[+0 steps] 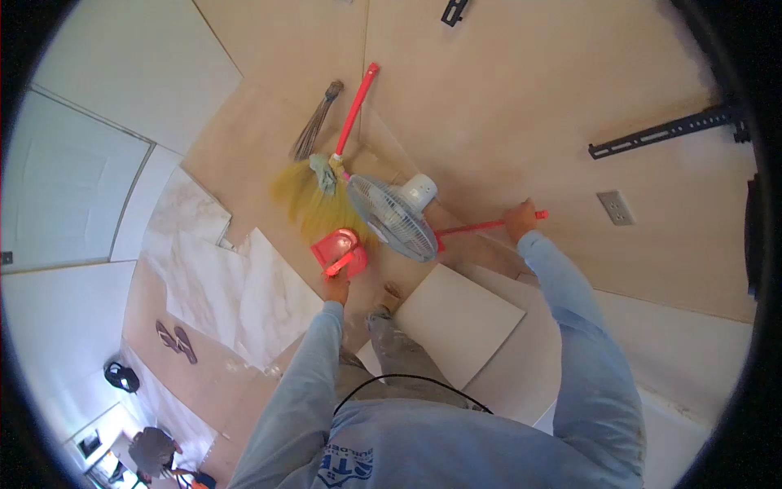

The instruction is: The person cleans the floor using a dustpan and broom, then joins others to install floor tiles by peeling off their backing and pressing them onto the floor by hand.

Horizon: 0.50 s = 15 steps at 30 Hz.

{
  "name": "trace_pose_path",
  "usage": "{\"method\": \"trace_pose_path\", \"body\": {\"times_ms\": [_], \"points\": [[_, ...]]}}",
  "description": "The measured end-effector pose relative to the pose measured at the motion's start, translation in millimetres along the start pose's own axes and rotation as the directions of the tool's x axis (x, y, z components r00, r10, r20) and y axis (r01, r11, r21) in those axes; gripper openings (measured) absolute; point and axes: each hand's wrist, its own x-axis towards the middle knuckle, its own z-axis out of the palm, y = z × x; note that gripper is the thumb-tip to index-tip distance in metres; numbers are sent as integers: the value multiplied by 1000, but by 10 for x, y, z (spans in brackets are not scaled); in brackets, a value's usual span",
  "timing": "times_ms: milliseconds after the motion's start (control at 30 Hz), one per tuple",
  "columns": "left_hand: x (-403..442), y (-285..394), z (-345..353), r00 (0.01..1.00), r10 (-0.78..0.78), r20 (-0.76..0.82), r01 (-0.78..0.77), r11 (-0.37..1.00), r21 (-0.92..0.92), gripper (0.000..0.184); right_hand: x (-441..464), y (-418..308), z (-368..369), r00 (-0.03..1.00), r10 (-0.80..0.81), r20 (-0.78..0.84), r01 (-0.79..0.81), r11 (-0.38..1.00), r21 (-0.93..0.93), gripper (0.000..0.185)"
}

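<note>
My left hand is closed around the handle of a red dustpan, held low in front of me. My right hand grips the end of a thin red handle. That handle runs left to the grey-white electric fan, where its far end is partly hidden. Close beyond the dustpan stands a yellow soft-bristle broom with a red handle, leaning on the wall, a pale cloth at its neck. Beside it leans a stick broom.
Marble-look sheets lie on the floor to the left, and a pale square panel rests by my right foot. Slippers sit at left. A black bracket and an outlet are on the wall. Another person is at lower left.
</note>
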Motion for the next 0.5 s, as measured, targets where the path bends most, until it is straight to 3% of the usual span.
{"method": "trace_pose_path", "body": {"times_ms": [67,133,200,233,300,333,433,500], "points": [[103,-142,67,990,140,4,-140,988,59,39,128,81,22,1000,11,-10,-12,999,-51,17],[99,-93,126,986,168,-20,-164,976,141,44,231,174,27,999,25,-29,-29,990,-139,18],[35,-46,202,994,79,-73,-59,969,241,46,270,300,93,988,27,-149,-53,983,-174,19],[103,-179,207,998,56,-20,-48,961,273,51,270,351,74,978,32,-208,-72,979,-189,21],[235,-411,231,996,4,90,-34,941,337,64,196,469,-75,989,-32,-146,3,982,-191,25],[139,-278,298,994,-41,102,14,968,249,64,155,502,-142,991,-64,-114,41,981,-188,27],[-73,-127,413,981,-134,142,132,991,18,66,72,594,34,892,-196,-407,127,974,-190,27],[-141,-248,432,975,-144,171,161,983,-90,67,8,630,79,920,-219,-326,146,962,-233,30]]}}
